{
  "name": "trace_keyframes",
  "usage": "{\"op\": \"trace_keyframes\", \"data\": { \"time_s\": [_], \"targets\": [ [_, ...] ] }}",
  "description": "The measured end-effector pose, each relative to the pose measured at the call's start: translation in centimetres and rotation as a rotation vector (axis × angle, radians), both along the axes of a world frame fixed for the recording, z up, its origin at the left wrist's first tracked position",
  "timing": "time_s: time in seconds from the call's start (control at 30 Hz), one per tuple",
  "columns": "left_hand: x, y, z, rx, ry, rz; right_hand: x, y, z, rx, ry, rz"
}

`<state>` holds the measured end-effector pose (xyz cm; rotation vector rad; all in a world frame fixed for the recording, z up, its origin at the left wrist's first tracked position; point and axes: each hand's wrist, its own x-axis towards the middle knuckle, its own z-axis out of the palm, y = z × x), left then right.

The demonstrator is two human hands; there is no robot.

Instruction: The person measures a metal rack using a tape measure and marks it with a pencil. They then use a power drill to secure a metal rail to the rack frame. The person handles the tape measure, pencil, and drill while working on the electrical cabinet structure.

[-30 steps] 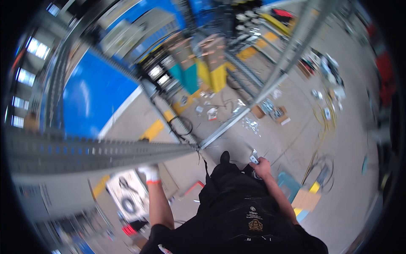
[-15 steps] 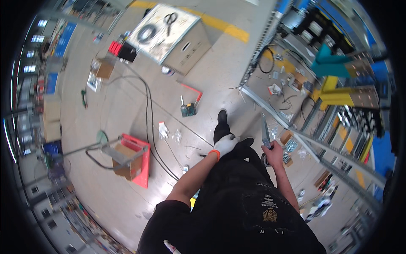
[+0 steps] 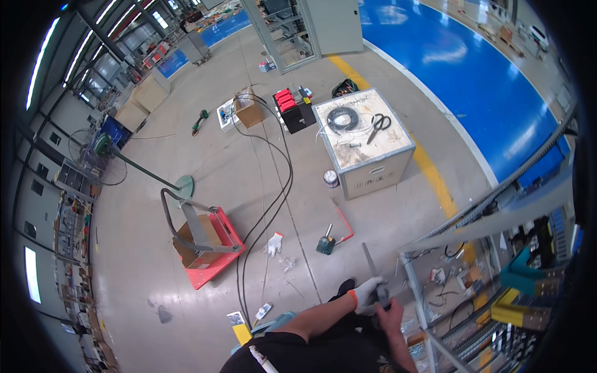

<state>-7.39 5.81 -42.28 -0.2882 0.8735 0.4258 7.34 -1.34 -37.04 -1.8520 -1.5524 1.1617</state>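
Observation:
A long, flat grey metal strip (image 3: pixel 369 258) points up and away from my hands; I cannot make out its exact kind. My left hand (image 3: pixel 368 293), in a white work glove with an orange cuff, is closed around its lower part. Bare and close beside it, my right hand (image 3: pixel 390 315) grips the near end, where a darker grey piece (image 3: pixel 382 294) shows between the two hands. The fingers partly hide that end. Beyond them on the floor lie a green cordless power tool (image 3: pixel 325 244) and a red angled bar (image 3: pixel 345 225).
At my right stands a metal frame (image 3: pixel 415 292) with yellow and teal parts. Ahead is a crate (image 3: pixel 373 180) bearing scissors (image 3: pixel 378 127) and a cable coil (image 3: pixel 342 119). Black cables (image 3: pixel 273 214) cross the floor beside a red trolley (image 3: pixel 230 231) and a white glove (image 3: pixel 274 244).
My view has swung up and outward, showing more floor. My left hand has left my leg and come to the strip beside my right hand, which held it alone before.

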Motion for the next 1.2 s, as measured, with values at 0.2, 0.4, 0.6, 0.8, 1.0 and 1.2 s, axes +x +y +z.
{"op": "trace_keyframes", "data": {
  "time_s": [0.2,0.4,0.6,0.8,1.0,1.2],
  "targets": [
    [-5.1,4.0,-9.7,0.343,0.339,-0.174,-1.4,-1.3,-5.5,-0.212,0.2,0.07],
    [-6.0,9.0,-7.3,0.597,1.003,-0.673,7.4,-0.5,-16.6,-0.654,0.637,-0.285],
    [-4.8,13.2,-16.5,0.703,1.186,-0.855,15.4,1.7,-22.7,-0.957,1.169,-0.812],
    [-4.9,11.4,-34.1,0.98,1.516,-1.175,17.1,2.9,-33.8,-0.843,1.259,-0.743],
    [-5.9,10.0,-43.7,0.921,1.402,-1.256,17.1,6.5,-37.5,-0.721,1.168,-0.346],
    [-5.0,12.6,-56.0,0.882,1.422,-1.238,18.0,7.2,-39.9,-0.458,0.851,-0.112]
  ]
}}
